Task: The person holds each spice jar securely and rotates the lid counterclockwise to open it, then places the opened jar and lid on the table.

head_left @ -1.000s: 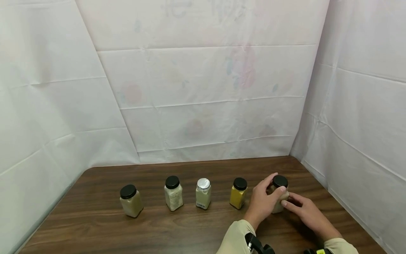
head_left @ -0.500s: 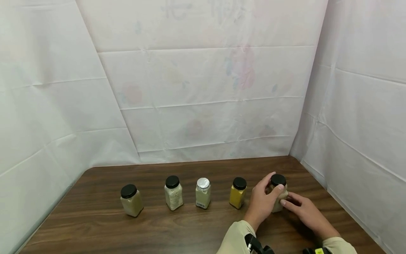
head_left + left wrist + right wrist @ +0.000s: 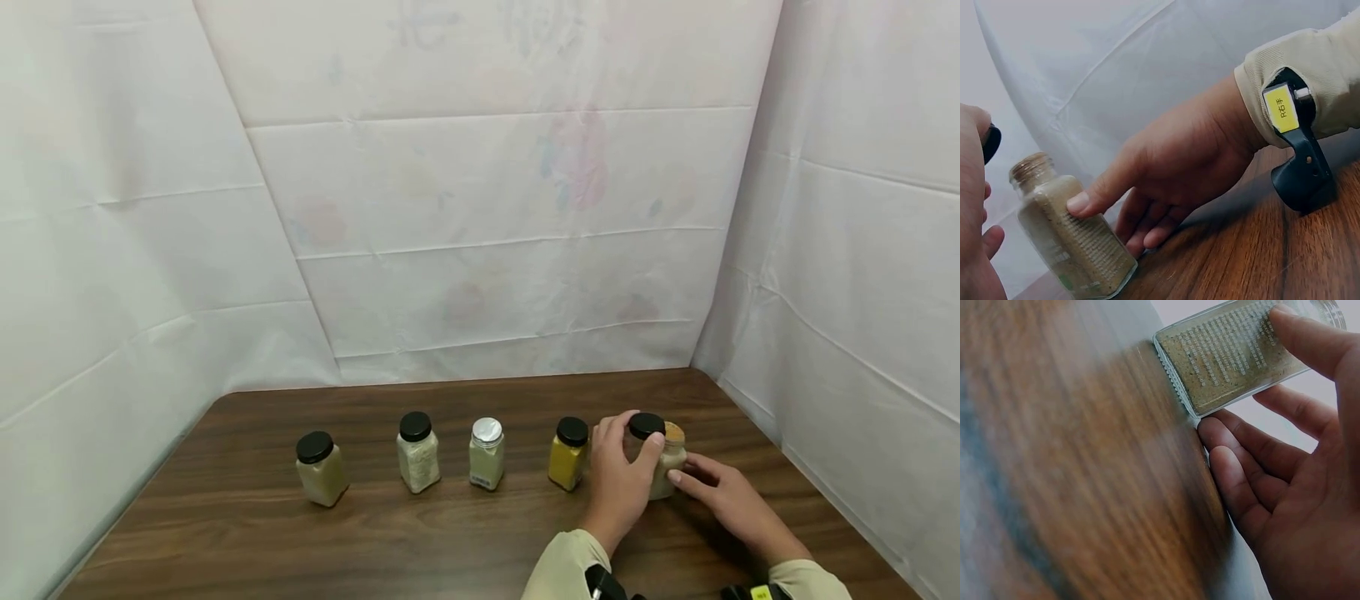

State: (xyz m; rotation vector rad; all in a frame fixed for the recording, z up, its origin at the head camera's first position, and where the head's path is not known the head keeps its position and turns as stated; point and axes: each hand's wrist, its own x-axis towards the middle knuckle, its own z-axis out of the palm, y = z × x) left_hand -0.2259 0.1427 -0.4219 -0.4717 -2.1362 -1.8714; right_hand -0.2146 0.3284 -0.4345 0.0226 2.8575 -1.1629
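Note:
In the head view my left hand (image 3: 617, 487) pinches a black lid (image 3: 647, 426) between thumb and fingers, up beside the mouth of a glass spice jar (image 3: 671, 468). The jar stands upright on the table at the right, its tan top uncovered. My right hand (image 3: 731, 502) steadies it from the right, thumb on one side and fingers on the other. Both wrist views show greyish-tan powder inside the jar (image 3: 1075, 240) and printed text on its side. Seen from the left wrist, the lid (image 3: 991, 144) is mostly hidden behind my left hand (image 3: 974, 212).
Left of my hands stand a yellow spice jar (image 3: 566, 462) with a black lid, a pale green jar (image 3: 486, 460) with a silver top, a whitish black-lidded jar (image 3: 418, 463), and a tan black-lidded jar (image 3: 322, 479). White cloth (image 3: 480, 292) encloses the wooden table (image 3: 450, 542).
The black lid has come off the jar and moved left with my left hand, uncovering the jar's top. My right hand stays on the jar. The head view has shifted slightly.

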